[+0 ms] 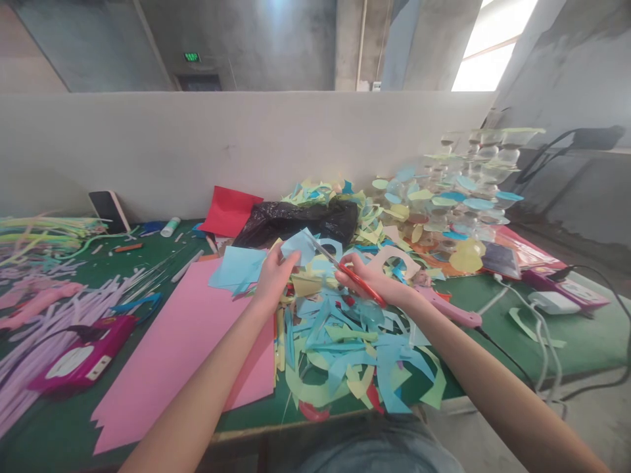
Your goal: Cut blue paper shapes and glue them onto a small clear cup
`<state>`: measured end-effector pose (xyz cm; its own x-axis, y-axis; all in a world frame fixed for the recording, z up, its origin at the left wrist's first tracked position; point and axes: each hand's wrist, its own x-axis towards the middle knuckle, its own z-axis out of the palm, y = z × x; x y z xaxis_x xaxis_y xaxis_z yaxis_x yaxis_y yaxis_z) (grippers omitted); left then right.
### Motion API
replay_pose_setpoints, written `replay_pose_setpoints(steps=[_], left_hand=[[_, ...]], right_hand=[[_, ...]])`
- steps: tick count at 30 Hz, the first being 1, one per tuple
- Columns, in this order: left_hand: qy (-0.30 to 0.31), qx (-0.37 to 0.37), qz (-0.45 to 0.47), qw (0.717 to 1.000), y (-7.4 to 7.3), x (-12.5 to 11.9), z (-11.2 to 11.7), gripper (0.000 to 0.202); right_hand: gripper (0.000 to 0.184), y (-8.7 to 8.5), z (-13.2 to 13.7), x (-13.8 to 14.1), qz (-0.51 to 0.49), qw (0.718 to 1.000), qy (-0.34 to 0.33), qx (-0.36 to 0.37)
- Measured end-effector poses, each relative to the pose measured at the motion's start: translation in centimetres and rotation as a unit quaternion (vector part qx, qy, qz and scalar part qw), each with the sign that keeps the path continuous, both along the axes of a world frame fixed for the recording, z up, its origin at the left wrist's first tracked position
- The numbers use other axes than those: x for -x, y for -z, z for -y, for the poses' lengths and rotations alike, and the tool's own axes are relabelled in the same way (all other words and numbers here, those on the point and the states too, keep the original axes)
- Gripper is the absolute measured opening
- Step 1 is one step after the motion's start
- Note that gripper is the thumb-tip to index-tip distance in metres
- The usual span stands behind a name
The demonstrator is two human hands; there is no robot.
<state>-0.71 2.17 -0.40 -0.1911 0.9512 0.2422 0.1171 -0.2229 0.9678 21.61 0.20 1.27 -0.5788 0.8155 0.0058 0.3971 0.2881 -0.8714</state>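
Observation:
My left hand [277, 272] is closed on a piece of light blue paper [300, 246], held up over the table. In my right hand [367, 279] is a pair of red-handled scissors [355, 281], fingers wrapped about the handles. The blades point up and left, meeting the right side of the blue paper. Beneath both hands lies a heap of blue, green and yellow paper scraps [340, 348]. More blue sheets [238, 268] rest left of my left hand, on top of a stack of pink paper [182, 348].
A black plastic bag [300, 223] with scraps lies behind my hands. Stacked clear cups with paper discs [473, 190] stand at the right. A pink glue gun [448, 307] and cables are nearby. Lilac sticks [73, 328], a magenta power box [85, 355] and a phone [108, 211] are at the left.

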Motion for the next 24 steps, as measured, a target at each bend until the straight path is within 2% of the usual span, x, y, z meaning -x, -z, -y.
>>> replay_pose_setpoints(steps=[3,8,16,24], left_hand=[[0.028,0.011,-0.01,1.0,0.2,0.2,-0.1,0.04],[0.032,0.004,-0.026,0.999,0.3,0.4,-0.2,0.044],[0.02,-0.001,-0.027,0.999,0.2,0.3,-0.1,0.028],[0.088,0.027,0.074,0.993,-0.7,-0.5,0.6,0.037]], right_hand=[[0.044,0.0,-0.1,-0.1,0.014,1.0,0.006,-0.005],[0.042,-0.1,-0.1,0.0,0.033,0.998,0.041,-0.021],[0.043,1.1,-0.8,0.2,-0.003,0.998,0.059,-0.023],[0.043,0.4,-0.4,0.2,0.019,0.997,0.068,-0.027]])
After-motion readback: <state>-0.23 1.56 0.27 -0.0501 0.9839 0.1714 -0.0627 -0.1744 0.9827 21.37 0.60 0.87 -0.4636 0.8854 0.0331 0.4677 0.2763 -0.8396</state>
